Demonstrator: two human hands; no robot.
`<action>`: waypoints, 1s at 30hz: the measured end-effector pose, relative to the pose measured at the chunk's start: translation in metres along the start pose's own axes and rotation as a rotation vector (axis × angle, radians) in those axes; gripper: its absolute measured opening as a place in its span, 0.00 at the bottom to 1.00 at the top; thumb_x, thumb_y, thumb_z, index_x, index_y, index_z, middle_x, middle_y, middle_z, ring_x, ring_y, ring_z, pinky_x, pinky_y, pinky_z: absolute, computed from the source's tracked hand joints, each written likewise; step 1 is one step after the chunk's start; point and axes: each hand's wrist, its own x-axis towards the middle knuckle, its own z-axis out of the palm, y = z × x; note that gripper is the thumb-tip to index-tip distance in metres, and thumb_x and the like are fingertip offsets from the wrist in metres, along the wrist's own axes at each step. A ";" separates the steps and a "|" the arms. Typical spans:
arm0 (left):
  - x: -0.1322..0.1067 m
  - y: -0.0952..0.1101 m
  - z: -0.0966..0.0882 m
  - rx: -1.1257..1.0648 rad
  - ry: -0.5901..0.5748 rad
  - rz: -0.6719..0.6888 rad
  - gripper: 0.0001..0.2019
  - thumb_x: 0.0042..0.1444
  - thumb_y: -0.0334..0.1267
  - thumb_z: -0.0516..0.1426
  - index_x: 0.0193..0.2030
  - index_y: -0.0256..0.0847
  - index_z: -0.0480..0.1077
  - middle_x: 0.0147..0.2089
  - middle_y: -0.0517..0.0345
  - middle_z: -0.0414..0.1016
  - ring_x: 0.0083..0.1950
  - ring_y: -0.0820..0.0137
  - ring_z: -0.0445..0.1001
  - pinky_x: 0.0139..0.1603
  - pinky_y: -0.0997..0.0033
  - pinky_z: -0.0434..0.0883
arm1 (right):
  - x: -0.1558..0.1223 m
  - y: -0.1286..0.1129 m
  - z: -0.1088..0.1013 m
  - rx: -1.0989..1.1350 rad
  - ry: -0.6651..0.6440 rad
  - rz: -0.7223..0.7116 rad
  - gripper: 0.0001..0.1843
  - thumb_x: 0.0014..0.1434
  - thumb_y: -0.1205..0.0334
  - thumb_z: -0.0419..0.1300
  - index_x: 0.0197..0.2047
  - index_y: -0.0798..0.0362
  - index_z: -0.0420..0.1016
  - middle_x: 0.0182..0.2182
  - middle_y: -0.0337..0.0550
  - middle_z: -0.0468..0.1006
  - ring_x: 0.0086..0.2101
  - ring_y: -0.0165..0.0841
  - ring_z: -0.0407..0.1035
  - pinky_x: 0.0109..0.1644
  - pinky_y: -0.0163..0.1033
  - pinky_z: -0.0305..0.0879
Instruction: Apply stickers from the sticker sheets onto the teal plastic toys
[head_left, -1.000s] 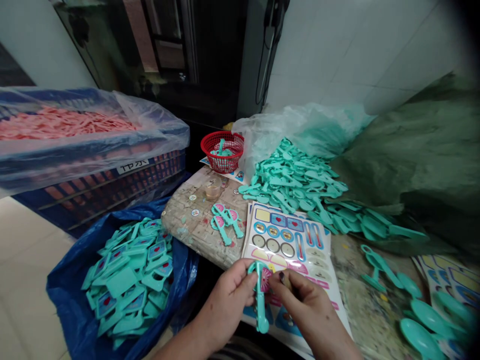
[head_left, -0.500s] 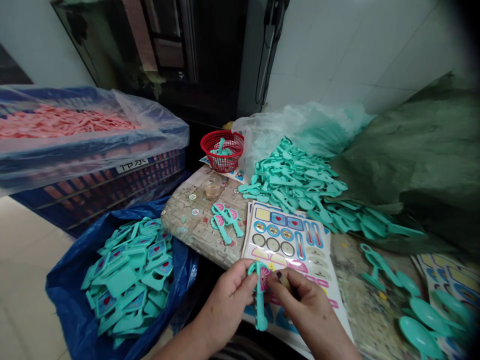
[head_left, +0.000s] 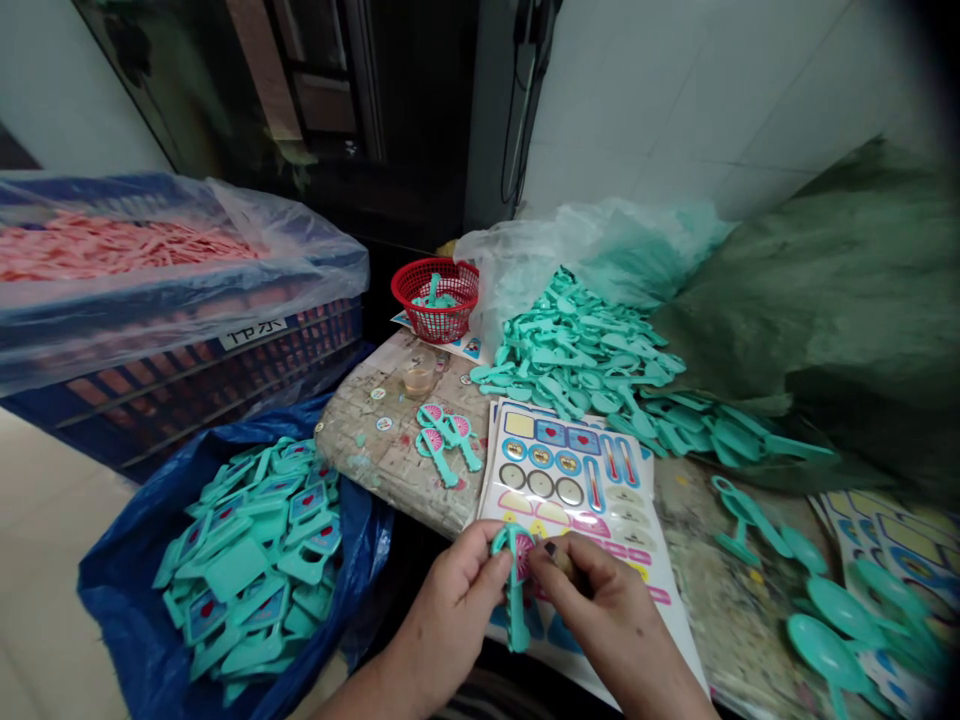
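Observation:
My left hand (head_left: 450, 600) pinches the round head of a teal plastic toy piece (head_left: 516, 600), its handle hanging down. My right hand (head_left: 607, 610) is closed at the same head, thumb and forefinger pressing a pink sticker (head_left: 525, 553) onto it. Both hands hover over the near end of a sticker sheet (head_left: 577, 480) printed with circles, hearts and thermometer shapes. A few finished teal pieces with pink stickers (head_left: 444, 435) lie on the worn board (head_left: 390, 450) just beyond.
A large heap of plain teal pieces (head_left: 585, 355) lies behind the sheet, with teal spoons (head_left: 832, 620) at right. A red basket (head_left: 437, 297) stands at the back. A blue bag of stickered teal parts (head_left: 255, 550) sits lower left, beside a crate of pink pieces (head_left: 112, 250).
The hands and toy piece stay together, with the right fingers shifting slightly on the sticker. The view has drifted a little, so everything sits slightly left and up.

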 end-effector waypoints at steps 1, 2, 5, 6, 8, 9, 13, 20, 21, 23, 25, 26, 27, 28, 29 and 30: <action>0.000 0.000 0.000 0.005 0.003 0.004 0.15 0.59 0.47 0.52 0.50 0.47 0.66 0.45 0.59 0.73 0.44 0.69 0.68 0.49 0.68 0.65 | 0.000 0.001 0.000 -0.018 0.006 -0.012 0.19 0.54 0.47 0.56 0.21 0.51 0.60 0.18 0.32 0.59 0.22 0.26 0.54 0.25 0.33 0.51; 0.000 0.000 0.000 0.006 0.005 0.011 0.14 0.59 0.46 0.52 0.50 0.46 0.66 0.43 0.59 0.72 0.43 0.69 0.68 0.49 0.68 0.65 | 0.000 0.002 -0.001 -0.041 0.012 -0.022 0.19 0.54 0.48 0.56 0.21 0.51 0.60 0.19 0.32 0.60 0.22 0.27 0.54 0.25 0.33 0.51; 0.000 0.001 0.002 -0.006 -0.011 0.061 0.12 0.58 0.45 0.53 0.45 0.44 0.67 0.40 0.59 0.72 0.42 0.69 0.69 0.48 0.69 0.66 | -0.002 0.001 -0.001 -0.135 0.034 -0.058 0.18 0.55 0.49 0.55 0.21 0.51 0.61 0.19 0.33 0.61 0.23 0.28 0.55 0.26 0.34 0.53; 0.000 0.002 0.003 -0.011 -0.016 0.079 0.11 0.58 0.44 0.53 0.43 0.43 0.67 0.39 0.59 0.72 0.42 0.68 0.69 0.47 0.69 0.66 | -0.003 0.001 -0.001 -0.167 0.038 -0.072 0.18 0.56 0.49 0.54 0.21 0.51 0.62 0.19 0.34 0.61 0.23 0.28 0.56 0.26 0.34 0.54; 0.000 0.003 0.005 0.003 0.000 0.103 0.10 0.57 0.44 0.55 0.40 0.41 0.67 0.38 0.58 0.72 0.41 0.68 0.69 0.45 0.70 0.66 | -0.005 -0.001 -0.001 -0.225 0.045 -0.110 0.15 0.56 0.52 0.54 0.23 0.51 0.65 0.21 0.35 0.64 0.24 0.29 0.58 0.28 0.34 0.55; 0.001 0.002 0.006 0.028 0.023 0.106 0.10 0.56 0.45 0.55 0.39 0.41 0.67 0.37 0.58 0.72 0.41 0.68 0.69 0.44 0.70 0.67 | -0.005 -0.001 -0.001 -0.255 0.047 -0.133 0.14 0.56 0.53 0.54 0.24 0.51 0.66 0.21 0.36 0.65 0.24 0.29 0.60 0.28 0.34 0.56; 0.004 -0.004 0.006 0.183 0.132 0.092 0.13 0.56 0.48 0.54 0.35 0.40 0.67 0.32 0.59 0.70 0.36 0.69 0.68 0.37 0.73 0.66 | -0.005 -0.001 0.000 -0.424 0.045 -0.228 0.11 0.57 0.56 0.53 0.27 0.50 0.70 0.23 0.38 0.70 0.25 0.31 0.65 0.29 0.34 0.59; 0.006 -0.008 0.001 0.239 0.148 0.104 0.16 0.55 0.52 0.53 0.34 0.39 0.67 0.32 0.58 0.71 0.36 0.68 0.68 0.37 0.73 0.66 | -0.001 0.002 0.000 -0.706 0.077 -0.402 0.06 0.55 0.62 0.55 0.27 0.50 0.69 0.23 0.39 0.74 0.24 0.32 0.69 0.26 0.34 0.59; 0.006 -0.008 0.000 0.235 0.139 0.105 0.16 0.55 0.52 0.53 0.34 0.39 0.67 0.32 0.58 0.71 0.36 0.68 0.68 0.37 0.73 0.66 | -0.001 0.003 -0.001 -0.722 0.076 -0.414 0.05 0.55 0.63 0.55 0.27 0.50 0.69 0.23 0.39 0.74 0.24 0.32 0.69 0.26 0.33 0.59; 0.006 -0.009 -0.002 0.221 0.114 0.102 0.17 0.55 0.53 0.53 0.35 0.39 0.67 0.33 0.57 0.72 0.37 0.68 0.69 0.38 0.73 0.66 | -0.002 0.005 -0.004 -0.736 0.090 -0.402 0.06 0.56 0.61 0.55 0.27 0.50 0.68 0.23 0.39 0.74 0.23 0.32 0.69 0.25 0.33 0.59; 0.007 -0.012 -0.004 0.208 0.090 0.097 0.18 0.54 0.54 0.53 0.36 0.40 0.67 0.33 0.58 0.72 0.36 0.68 0.69 0.36 0.73 0.66 | -0.001 0.008 -0.008 -0.712 0.102 -0.359 0.10 0.57 0.55 0.55 0.27 0.49 0.66 0.23 0.38 0.74 0.23 0.31 0.69 0.24 0.32 0.59; 0.008 -0.013 -0.005 0.204 0.085 0.100 0.18 0.54 0.55 0.53 0.36 0.40 0.67 0.32 0.58 0.72 0.35 0.68 0.69 0.35 0.73 0.66 | -0.001 0.010 -0.009 -0.693 0.098 -0.334 0.12 0.57 0.52 0.54 0.26 0.49 0.66 0.22 0.38 0.74 0.23 0.31 0.69 0.24 0.32 0.59; 0.008 -0.015 -0.005 0.206 0.082 0.107 0.18 0.53 0.55 0.53 0.35 0.40 0.67 0.31 0.58 0.72 0.33 0.69 0.69 0.34 0.73 0.66 | 0.000 0.012 -0.010 -0.671 0.089 -0.309 0.14 0.57 0.50 0.54 0.26 0.49 0.65 0.22 0.37 0.74 0.23 0.31 0.68 0.24 0.31 0.59; 0.009 -0.017 -0.006 0.210 0.085 0.113 0.19 0.52 0.55 0.54 0.34 0.40 0.67 0.30 0.59 0.71 0.32 0.69 0.68 0.32 0.74 0.65 | 0.001 0.015 -0.011 -0.651 0.075 -0.287 0.15 0.57 0.49 0.54 0.26 0.49 0.64 0.21 0.37 0.74 0.23 0.30 0.68 0.25 0.31 0.59; 0.010 -0.019 -0.006 0.212 0.090 0.116 0.18 0.51 0.55 0.54 0.33 0.40 0.67 0.28 0.60 0.69 0.31 0.70 0.67 0.32 0.74 0.65 | 0.002 0.017 -0.011 -0.633 0.055 -0.269 0.15 0.57 0.48 0.53 0.25 0.49 0.64 0.21 0.36 0.73 0.22 0.30 0.67 0.24 0.30 0.59; 0.010 -0.020 -0.006 0.217 0.101 0.119 0.18 0.50 0.55 0.55 0.32 0.40 0.66 0.27 0.61 0.68 0.30 0.71 0.66 0.31 0.75 0.64 | 0.003 0.020 -0.009 -0.616 0.040 -0.251 0.16 0.57 0.47 0.53 0.25 0.49 0.63 0.20 0.36 0.72 0.22 0.30 0.66 0.24 0.30 0.59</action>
